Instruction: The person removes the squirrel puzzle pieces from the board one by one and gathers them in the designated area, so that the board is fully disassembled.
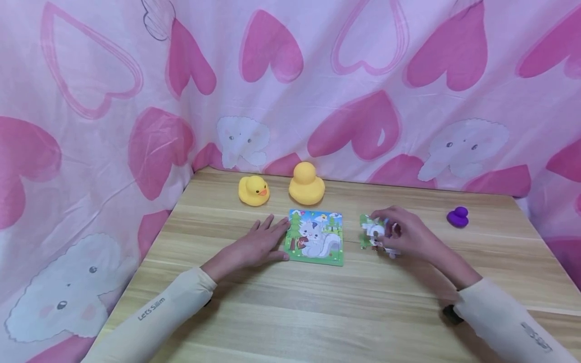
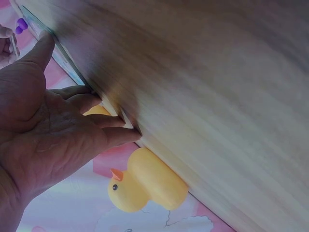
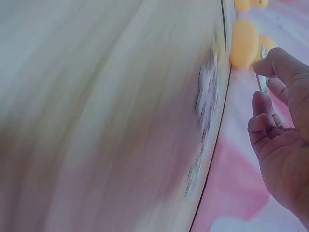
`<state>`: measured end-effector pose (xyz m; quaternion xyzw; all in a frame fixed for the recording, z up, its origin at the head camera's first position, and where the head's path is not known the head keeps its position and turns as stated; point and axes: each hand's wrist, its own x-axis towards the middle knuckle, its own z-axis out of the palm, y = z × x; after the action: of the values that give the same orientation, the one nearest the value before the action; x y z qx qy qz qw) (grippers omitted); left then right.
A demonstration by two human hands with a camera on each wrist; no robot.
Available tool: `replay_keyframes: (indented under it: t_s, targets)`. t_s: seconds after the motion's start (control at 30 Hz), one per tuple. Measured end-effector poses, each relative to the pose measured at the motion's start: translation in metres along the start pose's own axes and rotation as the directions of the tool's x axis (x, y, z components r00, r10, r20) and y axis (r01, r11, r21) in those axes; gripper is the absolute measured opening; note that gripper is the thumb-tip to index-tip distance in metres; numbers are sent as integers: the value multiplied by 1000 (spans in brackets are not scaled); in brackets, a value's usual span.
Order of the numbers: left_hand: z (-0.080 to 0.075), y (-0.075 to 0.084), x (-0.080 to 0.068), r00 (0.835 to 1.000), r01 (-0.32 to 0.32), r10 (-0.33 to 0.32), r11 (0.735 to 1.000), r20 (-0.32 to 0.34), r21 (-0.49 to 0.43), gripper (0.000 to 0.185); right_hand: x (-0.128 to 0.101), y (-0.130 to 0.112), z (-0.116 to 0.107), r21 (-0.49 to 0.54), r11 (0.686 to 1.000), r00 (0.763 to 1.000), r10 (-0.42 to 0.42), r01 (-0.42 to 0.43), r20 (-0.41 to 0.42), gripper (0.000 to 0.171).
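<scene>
A square squirrel picture (image 1: 317, 242) lies flat on the table in the head view. My left hand (image 1: 258, 245) rests flat at its left side, fingers and thumb stretched out and touching its edge. To the right lie jigsaw pieces (image 1: 373, 231) showing white and green parts, partly hidden under my right hand (image 1: 410, 233). In the right wrist view that hand pinches a thin jigsaw piece (image 3: 263, 83) between thumb and fingers, raised off the table. What is printed on the held piece cannot be made out.
Two yellow rubber ducks, a smaller one (image 1: 254, 191) and a larger one (image 1: 307, 184), stand behind the picture. A small purple duck (image 1: 458, 217) sits at the right. Pink heart-patterned cloth (image 1: 272, 101) hangs along the back of the wooden table (image 1: 281, 312).
</scene>
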<state>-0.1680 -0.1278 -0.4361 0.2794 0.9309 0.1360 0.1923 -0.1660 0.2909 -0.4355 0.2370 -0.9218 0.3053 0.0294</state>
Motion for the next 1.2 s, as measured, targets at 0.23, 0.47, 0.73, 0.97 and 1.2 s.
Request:
replay_keyframes:
  t_s: [0.23,0.47,0.73,0.97,1.2]
  targets:
    - [-1,1,0,1000,3,-3,1000,1,4,90,-36,26,-23,-73,997,994,-24,16,-106,57]
    - [-1,1,-1,1000,9,-9,1000,5,0,91,-62,39,-36,-98,994,995,34,-44,-94,56]
    - [0,1,0,1000,7,-7,1000,2,4,90,-75,49,-36,-154,986,998,52,-57,-33,54]
    - [0,0,0,1000,8,-8,1000,3,-1,91,-76,53,-35,-160,983,994,98,-89,52,51]
    - [0,0,0,1000,7,-7,1000,4,-3,91,-71,53,-37,-150,982,982,133,-113,131,50]
